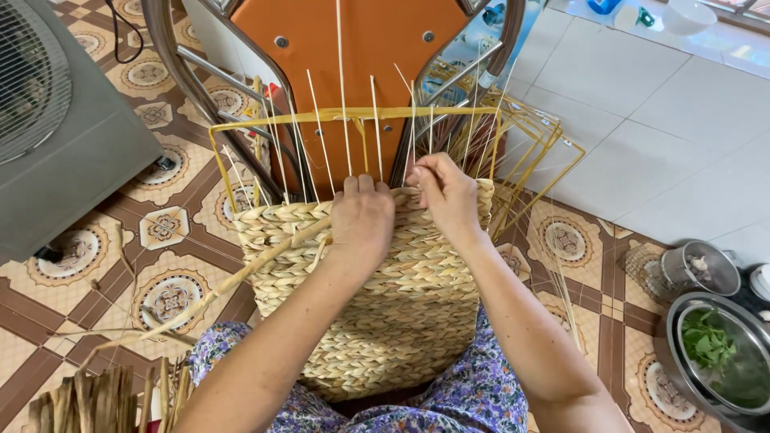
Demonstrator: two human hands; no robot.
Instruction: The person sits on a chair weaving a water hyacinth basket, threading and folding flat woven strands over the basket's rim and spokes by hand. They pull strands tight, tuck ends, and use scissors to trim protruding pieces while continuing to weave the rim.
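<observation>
Nearest to the camera, the half-woven basket of pale braided straw (385, 305) rests on the person's lap, over the purple flowered cloth (449, 401), so that its open upper edge faces both hands. At the lower left lies 1 bundle of dry flat straw strips (96, 401), close enough to take from.

The left hand (361, 220) presses flat on the woven wall just under the top row, fingers curled closed over the braid, probably to keep it tight. From under this hand 1 long twisted straw strand (233, 281) runs down to the left. The right hand (445, 192) is at the rim, its fingers pinched closed around the weave between the thin upright pale sticks (343, 96). I count about 8 clear sticks; more behind are hard to separate. They pass inside 1 yellow wire frame (353, 115), which seems to give the basket its shape.

Farther, 1 orange chair with metal tube legs (369, 40) stands on the patterned tile floor (168, 228). At right are 2 metal bowls: 1 large with green leaves (714, 353) and 1 smaller (702, 269). At left stands 1 grey fan (56, 120).
</observation>
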